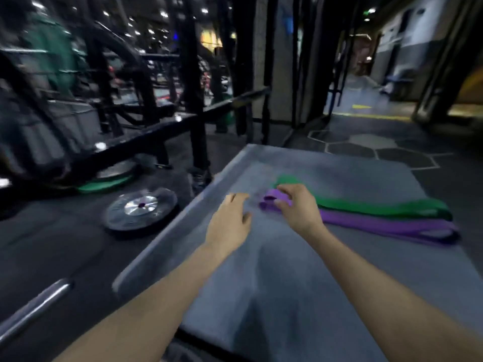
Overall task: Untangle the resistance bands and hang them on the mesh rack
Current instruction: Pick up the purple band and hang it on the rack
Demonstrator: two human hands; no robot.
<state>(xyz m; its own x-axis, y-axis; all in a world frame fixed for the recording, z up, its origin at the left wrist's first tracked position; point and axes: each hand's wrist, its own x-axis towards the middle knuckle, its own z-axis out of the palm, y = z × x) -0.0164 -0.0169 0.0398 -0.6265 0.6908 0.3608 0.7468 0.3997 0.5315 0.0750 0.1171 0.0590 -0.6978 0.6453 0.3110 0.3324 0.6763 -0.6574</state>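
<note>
A purple resistance band [379, 222] and a green resistance band [371, 206] lie side by side on a grey mat [274, 283], stretching to the right. My right hand [298, 207] is at their left ends, fingers curled over the purple band's folded end. My left hand [228, 218] hovers just left of the bands with fingers relaxed and holds nothing. The frame is motion-blurred. No mesh rack is clearly visible.
A round weight plate [142, 211] lies on the dark floor left of the mat, with a green plate [104, 185] behind it. Black gym rack frames [196, 100] stand at the back left. A barbell end [36, 307] lies at lower left.
</note>
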